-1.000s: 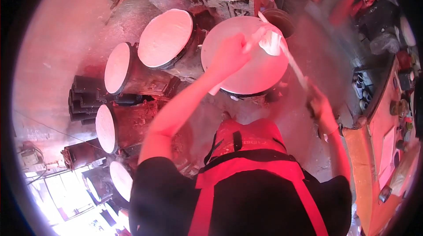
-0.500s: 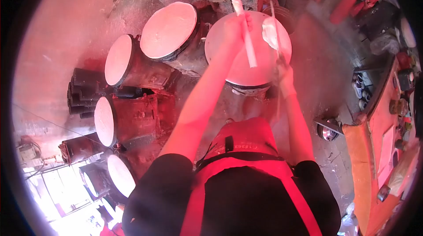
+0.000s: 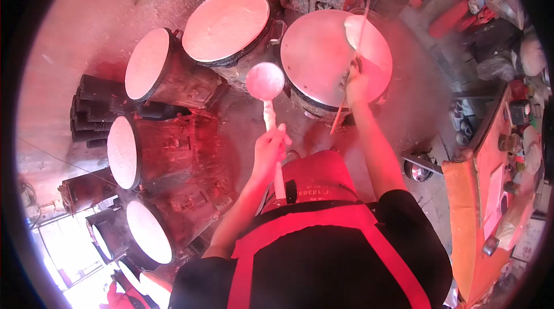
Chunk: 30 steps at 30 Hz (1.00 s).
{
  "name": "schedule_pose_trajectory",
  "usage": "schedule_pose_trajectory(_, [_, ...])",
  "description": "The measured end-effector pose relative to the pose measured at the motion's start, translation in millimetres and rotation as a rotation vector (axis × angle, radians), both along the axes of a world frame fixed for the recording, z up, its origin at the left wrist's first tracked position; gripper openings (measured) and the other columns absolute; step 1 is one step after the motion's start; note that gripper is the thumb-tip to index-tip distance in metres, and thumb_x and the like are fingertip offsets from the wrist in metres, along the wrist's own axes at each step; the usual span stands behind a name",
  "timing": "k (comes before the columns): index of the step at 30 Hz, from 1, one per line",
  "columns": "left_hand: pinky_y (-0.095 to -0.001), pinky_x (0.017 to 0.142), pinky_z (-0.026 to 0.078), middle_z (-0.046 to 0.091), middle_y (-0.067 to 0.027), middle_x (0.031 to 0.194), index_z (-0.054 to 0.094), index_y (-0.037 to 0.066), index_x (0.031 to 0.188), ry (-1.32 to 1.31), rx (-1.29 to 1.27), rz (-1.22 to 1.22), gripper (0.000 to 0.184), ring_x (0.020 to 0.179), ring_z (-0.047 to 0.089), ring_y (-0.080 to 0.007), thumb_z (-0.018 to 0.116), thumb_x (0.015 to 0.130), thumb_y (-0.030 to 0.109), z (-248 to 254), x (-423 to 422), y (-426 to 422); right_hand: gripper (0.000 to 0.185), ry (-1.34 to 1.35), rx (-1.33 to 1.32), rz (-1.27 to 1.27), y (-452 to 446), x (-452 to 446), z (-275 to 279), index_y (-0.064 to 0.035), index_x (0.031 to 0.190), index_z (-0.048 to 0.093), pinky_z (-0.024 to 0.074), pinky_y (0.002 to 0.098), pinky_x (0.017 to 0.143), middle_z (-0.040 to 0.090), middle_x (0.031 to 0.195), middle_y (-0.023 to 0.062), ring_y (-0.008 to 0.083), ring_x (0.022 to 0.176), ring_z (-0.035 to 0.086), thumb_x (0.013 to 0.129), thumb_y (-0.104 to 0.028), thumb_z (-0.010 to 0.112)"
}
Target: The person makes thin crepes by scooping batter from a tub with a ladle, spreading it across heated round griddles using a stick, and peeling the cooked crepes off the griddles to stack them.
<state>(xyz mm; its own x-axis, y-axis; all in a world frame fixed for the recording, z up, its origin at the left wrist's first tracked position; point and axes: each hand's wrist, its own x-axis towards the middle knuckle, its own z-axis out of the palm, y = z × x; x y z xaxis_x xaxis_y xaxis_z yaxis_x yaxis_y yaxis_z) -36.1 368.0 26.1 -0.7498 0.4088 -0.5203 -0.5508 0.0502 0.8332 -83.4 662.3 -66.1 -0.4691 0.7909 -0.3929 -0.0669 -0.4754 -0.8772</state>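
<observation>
A: The room around us is hazy and washed in red light, with drum-shaped stoves [image 3: 173, 150] curving down our left side, topped by pale rounds [image 3: 122, 152]. Which plate are our hands nearest?

B: The round griddle [image 3: 314, 55] ahead of us. A white patch of batter [image 3: 375, 43] lies along its far right edge.

A: What does our left hand [image 3: 269, 148] have?

B: The ladle [image 3: 265, 81]. We have our fingers wrapped round its handle, and its bowl is up in the air, out past the griddle's near left edge and well apart from the batter. The handle's lower end is near our red apron [image 3: 317, 176].

A: And our right hand [image 3: 356, 81]?

B: Over the griddle, toward its right edge, with the fingers curled tight about a thin stick [image 3: 362, 32]. We see one end pass the griddle's far edge and the other its near edge.

A: Does the stick touch the batter?

B: It crosses in front of the patch, but we cannot tell whether they touch. Off to our right is a cluttered table [image 3: 464, 222] with an orange side.
</observation>
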Motion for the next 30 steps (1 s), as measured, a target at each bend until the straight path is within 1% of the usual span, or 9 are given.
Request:
schedule_pose_trajectory(2, [-0.0194,0.042,0.023,0.037,0.0072,0.059,0.061,0.003,0.078,-0.071,-0.006,0.033,0.038,0.047,0.029,-0.0029,0.052,0.100,0.034,-11,6,-22,0.033,-0.106,-0.049,0.297,22,-3,-11,-0.0177,0.125,0.056,0.0362,0.0251,0.039,0.044,0.062,-0.0055,0.0083,0.043,0.040,0.095,-0.031,0.055])
schedule_pose_trajectory(6, [-0.0199,0.041,0.023,0.038,0.0054,0.058,0.059,0.002,0.077,-0.101,0.048,0.063,0.050,0.046,0.030,-0.0035,0.039,0.103,0.039,-33,9,-57,0.033,-0.061,0.007,0.362,22,72,13,-0.0174,0.125,0.057,0.0297,0.0237,0.036,0.043,0.060,-0.0064,0.0066,0.041,0.038,0.095,-0.032,0.056])
schedule_pose_trajectory(9, [-0.0195,0.041,0.023,0.035,0.0064,0.058,0.063,0.000,0.083,-0.182,0.027,0.119,0.045,0.047,0.030,-0.0026,0.043,0.103,0.036,-39,14,-72,0.035,-0.023,0.139,0.069,9,109,-8,-0.0193,0.129,0.056,0.0260,0.0228,0.035,0.042,0.058,-0.0070,0.0063,0.038,0.034,0.095,-0.026,0.054])
schedule_pose_trajectory(15, [-0.0183,0.043,0.025,0.039,0.0054,0.073,0.064,-0.003,0.095,-0.137,-0.130,-0.007,0.034,0.051,0.033,-0.0016,0.046,0.102,0.026,-46,27,-80,0.039,-0.063,0.247,0.257,32,25,-58,-0.0190,0.135,0.054,0.0265,0.0247,0.036,0.036,0.054,-0.0086,0.0058,0.037,0.032,0.096,-0.025,0.053])
schedule_pose_trajectory(20, [-0.0194,0.044,0.026,0.037,0.0049,0.074,0.067,-0.001,0.099,-0.156,-0.039,0.243,0.039,0.052,0.033,-0.0022,0.047,0.101,0.033,-59,46,-59,0.040,-0.173,0.274,0.526,24,11,4,-0.0178,0.136,0.053,0.0269,0.0255,0.036,0.037,0.055,-0.0086,0.0057,0.038,0.034,0.097,-0.023,0.052])
schedule_pose_trajectory(24, [-0.0184,0.045,0.028,0.041,0.0040,0.080,0.063,-0.003,0.108,-0.228,-0.006,0.399,0.039,0.055,0.036,-0.0024,0.048,0.101,0.032,-54,70,-29,0.040,-0.129,0.164,0.815,80,90,37,-0.0151,0.137,0.052,0.0260,0.0248,0.034,0.037,0.057,-0.0078,0.0047,0.038,0.033,0.097,-0.021,0.051])
schedule_pose_trajectory(26, [-0.0183,0.046,0.028,0.041,0.0039,0.080,0.063,-0.002,0.109,-0.256,0.075,0.437,0.039,0.056,0.036,-0.0026,0.047,0.100,0.032,-57,83,-19,0.041,-0.256,0.245,0.462,110,96,-3,-0.0133,0.137,0.052,0.0259,0.0245,0.033,0.038,0.057,-0.0077,0.0047,0.038,0.032,0.096,-0.017,0.051])
schedule_pose_trajectory(28, [-0.0183,0.046,0.028,0.041,0.0038,0.080,0.063,-0.002,0.110,-0.220,0.034,0.442,0.038,0.056,0.036,-0.0026,0.048,0.100,0.031,-60,97,-5,0.042,-0.129,0.218,0.464,127,87,-17,-0.0141,0.137,0.052,0.0265,0.0246,0.035,0.038,0.057,-0.0081,0.0048,0.039,0.032,0.096,-0.015,0.053])
schedule_pose_trajectory(30, [-0.0183,0.046,0.028,0.041,0.0038,0.081,0.063,-0.002,0.110,-0.178,-0.007,0.441,0.036,0.056,0.036,-0.0026,0.049,0.100,0.030,-59,106,14,0.042,0.077,0.527,0.606,138,54,-64,-0.0162,0.138,0.052,0.0258,0.0247,0.037,0.036,0.056,-0.0090,0.0046,0.041,0.032,0.096,-0.015,0.054])
